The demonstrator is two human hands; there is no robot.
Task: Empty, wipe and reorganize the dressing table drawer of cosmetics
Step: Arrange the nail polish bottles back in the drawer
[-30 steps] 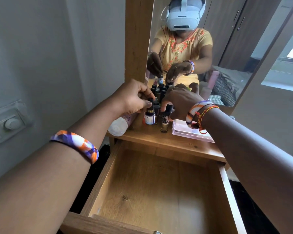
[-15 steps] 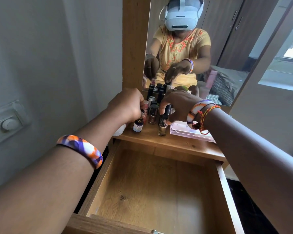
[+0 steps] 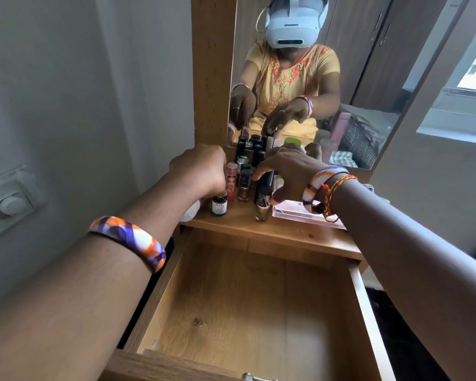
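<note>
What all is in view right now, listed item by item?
drawer: one, light wood, pulled open, nothing inside
table top: one, wood, behind the drawer
small bottles: a cluster, mostly dark caps, on the table top by the mirror
blue-label bottle: one, dark, front left of the cluster
clear tray: one, pinkish, right of the bottles
mirror: one, upright behind
wall switch: one, white, left wall
hands: left at the blue-label bottle, right on the bottles

Soft daylight enters from the window at the upper right, leaving the room moderately bright. The wall on the left lies in grey shade. Wide-angle distortion bends the edges and stretches both forearms. Focus is fairly sharp, without strong glare.
</note>
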